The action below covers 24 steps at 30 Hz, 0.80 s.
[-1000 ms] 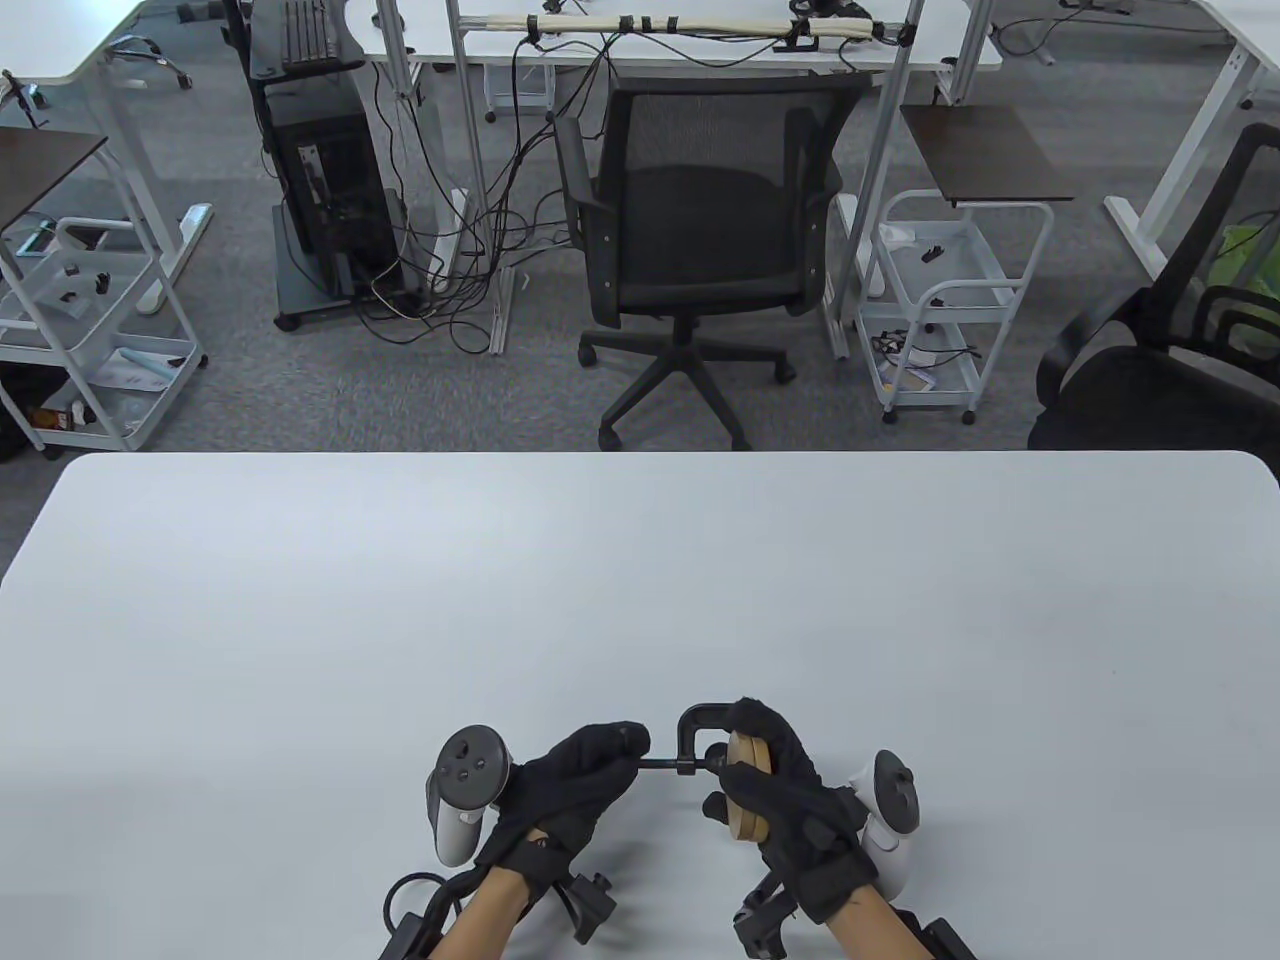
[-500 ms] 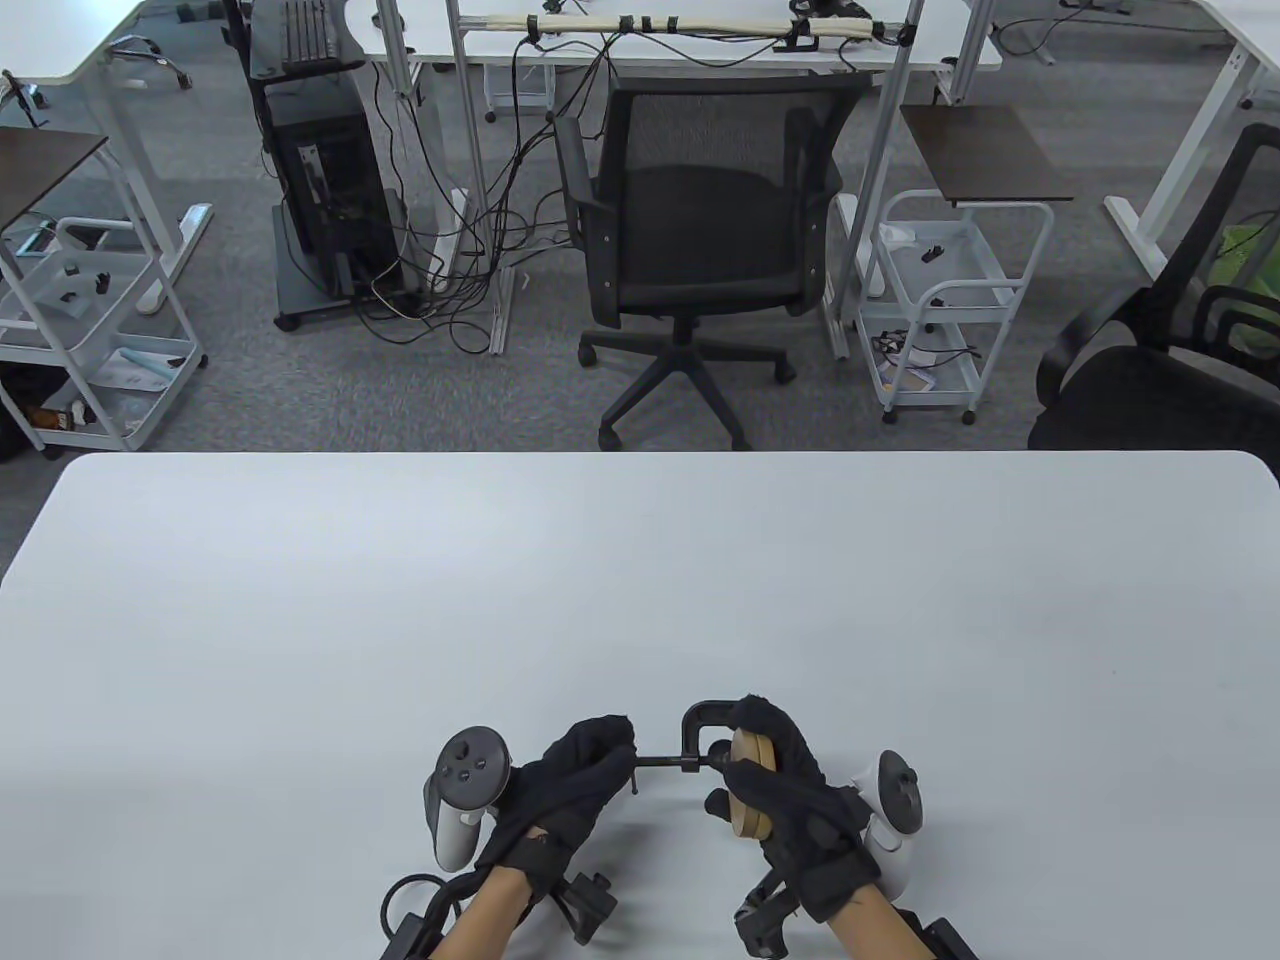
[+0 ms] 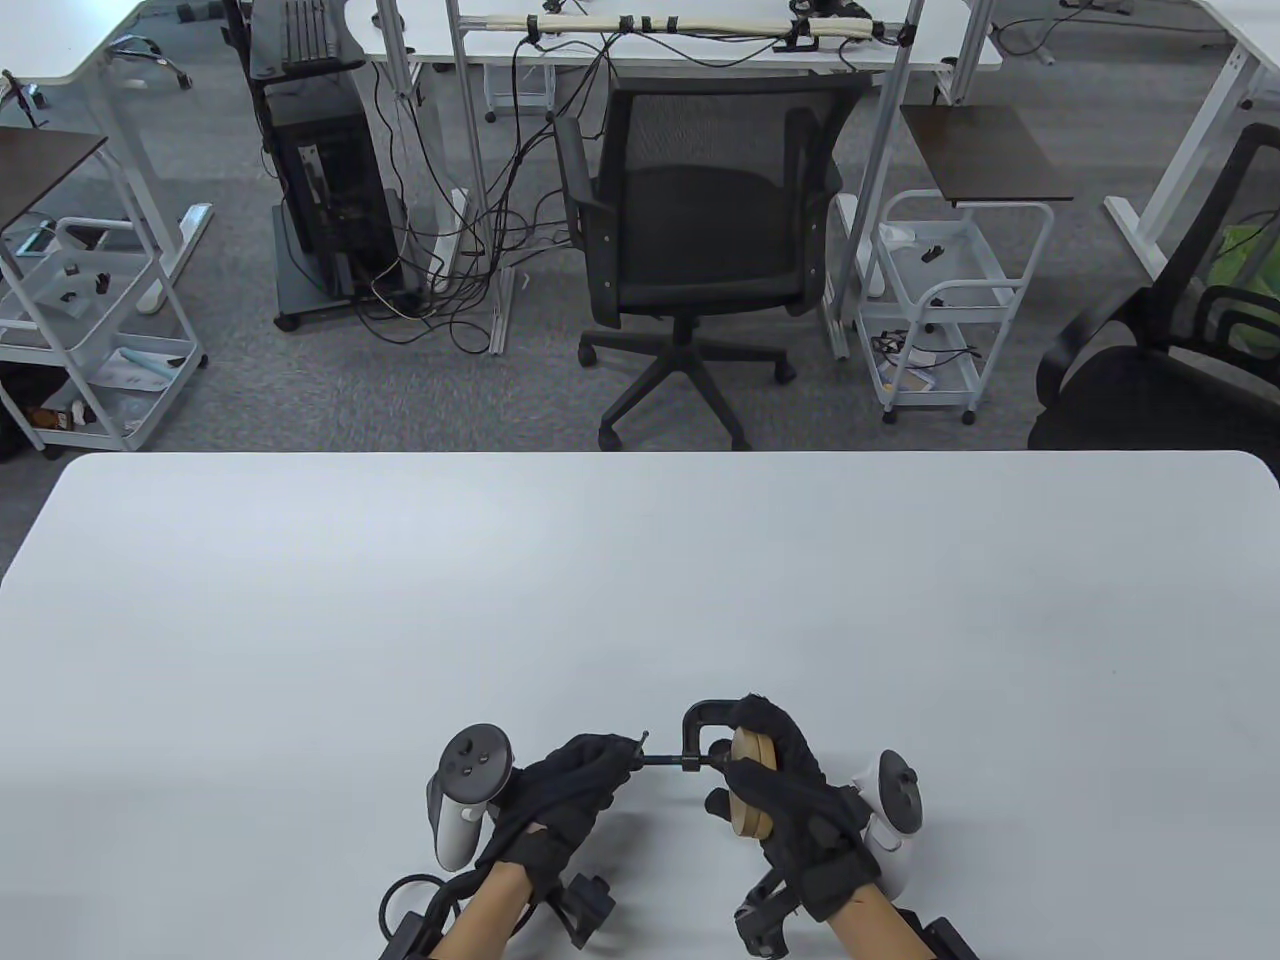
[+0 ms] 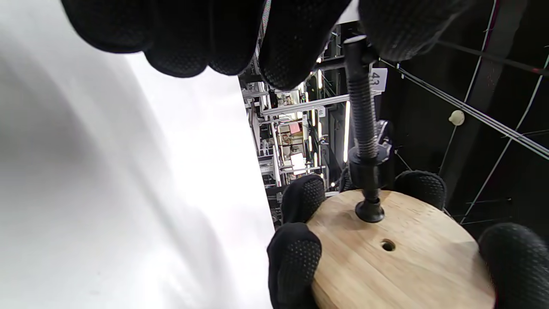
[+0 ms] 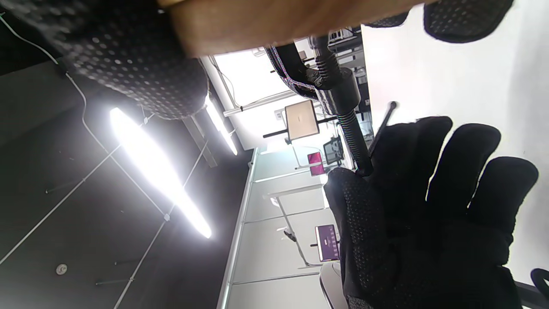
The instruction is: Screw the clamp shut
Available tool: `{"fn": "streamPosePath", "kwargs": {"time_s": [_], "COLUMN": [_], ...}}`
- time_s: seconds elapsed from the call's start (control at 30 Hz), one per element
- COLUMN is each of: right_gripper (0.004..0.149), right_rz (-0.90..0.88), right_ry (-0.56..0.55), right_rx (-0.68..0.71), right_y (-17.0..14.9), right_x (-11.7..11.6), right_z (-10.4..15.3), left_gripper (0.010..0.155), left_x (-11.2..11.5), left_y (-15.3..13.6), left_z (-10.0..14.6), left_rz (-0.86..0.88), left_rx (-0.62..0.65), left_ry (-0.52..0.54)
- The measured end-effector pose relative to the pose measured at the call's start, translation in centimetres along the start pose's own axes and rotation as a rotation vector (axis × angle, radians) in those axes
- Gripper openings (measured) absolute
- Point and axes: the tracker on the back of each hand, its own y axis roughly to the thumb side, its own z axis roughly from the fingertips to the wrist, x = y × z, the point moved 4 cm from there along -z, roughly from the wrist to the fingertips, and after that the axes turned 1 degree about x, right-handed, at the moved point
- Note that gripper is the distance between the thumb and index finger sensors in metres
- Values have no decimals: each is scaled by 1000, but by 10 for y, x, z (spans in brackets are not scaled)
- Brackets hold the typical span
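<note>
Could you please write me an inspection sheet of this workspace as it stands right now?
Surface: white table, plain top.
Job's things: black C-clamp held above the table; its screw has its pad on the face of a wooden disc.
Clutter: nothing seen on the table besides the hands and what they hold.
Grippers: left hand grips the handle end of the screw; right hand holds the disc and clamp frame.
Cables: black wrist leads at the near edge; a tangle of cables on the floor.
Surroundings: office chair, white trolley, computer tower.
</note>
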Motion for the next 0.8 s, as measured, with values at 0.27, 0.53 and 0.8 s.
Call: {"fn": "streamPosePath", "kwargs": {"time_s": [0.27,0.53,0.8], "right_gripper": [76,76,76], "right_rz": [5,9,30], "right_ry": [9,12,-13], "right_rx": [-1,-3,1], "right_y": [-1,-1,0], "right_x": [-1,-1,0], "right_z": [0,0,0], "left_gripper": [49,46,45], "left_x": [0,0,0], "left_y": [9,14,17], "left_z": [-1,0,0], "left_rz": [-14,-17,-32], "left_rx": [86,129,166], "left_ry": [5,15,41]}}
